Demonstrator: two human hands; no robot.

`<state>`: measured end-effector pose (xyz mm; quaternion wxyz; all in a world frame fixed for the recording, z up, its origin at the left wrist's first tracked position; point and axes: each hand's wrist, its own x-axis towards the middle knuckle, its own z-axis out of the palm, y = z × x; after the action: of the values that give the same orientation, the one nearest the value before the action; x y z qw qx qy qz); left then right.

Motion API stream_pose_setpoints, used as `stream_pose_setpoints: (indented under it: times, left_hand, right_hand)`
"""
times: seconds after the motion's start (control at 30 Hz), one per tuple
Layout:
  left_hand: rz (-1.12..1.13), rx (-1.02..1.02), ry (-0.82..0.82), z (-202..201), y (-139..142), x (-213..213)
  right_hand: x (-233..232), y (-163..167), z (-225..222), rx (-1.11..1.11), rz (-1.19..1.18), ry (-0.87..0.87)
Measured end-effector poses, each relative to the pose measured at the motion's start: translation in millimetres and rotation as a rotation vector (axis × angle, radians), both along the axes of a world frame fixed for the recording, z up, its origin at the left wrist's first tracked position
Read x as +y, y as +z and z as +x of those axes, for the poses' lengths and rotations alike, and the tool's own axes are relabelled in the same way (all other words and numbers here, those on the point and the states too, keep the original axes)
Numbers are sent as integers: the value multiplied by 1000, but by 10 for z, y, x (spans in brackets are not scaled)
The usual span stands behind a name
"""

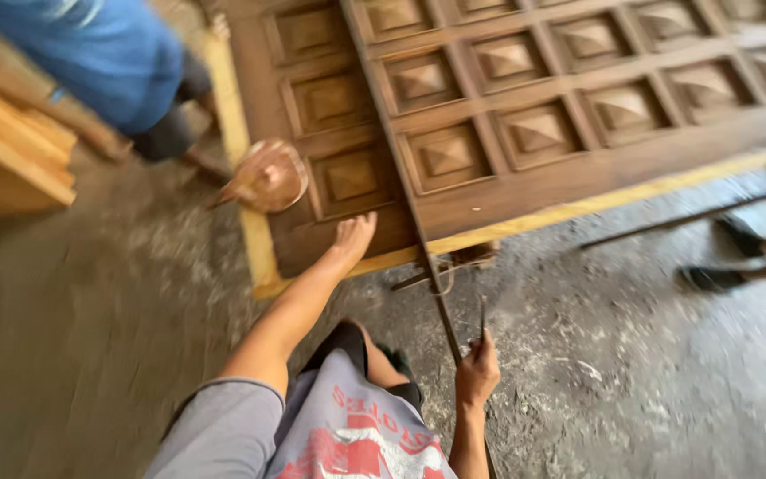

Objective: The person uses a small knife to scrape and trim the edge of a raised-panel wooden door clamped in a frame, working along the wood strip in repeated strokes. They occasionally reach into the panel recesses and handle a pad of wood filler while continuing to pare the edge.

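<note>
Large brown carved wooden door with square raised panels (525,133) lies flat, filling far right, yellow edge nearest. Second person in blue (90,62) far left. Left hand (352,238) spread, pressed flat on door's near edge. Right hand (476,372) closed around thin dark metal rod (441,302) crossing door.

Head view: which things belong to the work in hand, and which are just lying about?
In hand:
- carved wooden door, left hand flat on its lower edge
- long metal bar clamp, right hand gripping it

Lying about:
- stacked timber
- round wooden piece
- sawdust-covered floor
</note>
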<state>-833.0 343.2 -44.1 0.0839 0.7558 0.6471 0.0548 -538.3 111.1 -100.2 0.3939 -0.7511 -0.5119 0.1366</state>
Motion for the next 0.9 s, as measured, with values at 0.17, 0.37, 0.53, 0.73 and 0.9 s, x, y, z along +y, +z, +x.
stream_pose_setpoints:
  times: [0.17,0.37,0.53,0.73,0.9]
  left_hand:
    - [89,-443,7,-362,-6,-893]
    - [78,-524,440,-1260,101,-1915]
    - [-42,-528,779,-2240,-135,-1866]
    - [228,-834,759,-3012,-320,-850]
    - [-117,-1377,936,-3326,-303,-293]
  right_hand:
    - [-11,12,62,-58,22,76]
    - [151,270,-33,-57,99,183]
    - [573,680,-490,-27,152,377]
    - [896,1172,-1315,70,122,536]
    - [727,1376,-1714,21,82,484]
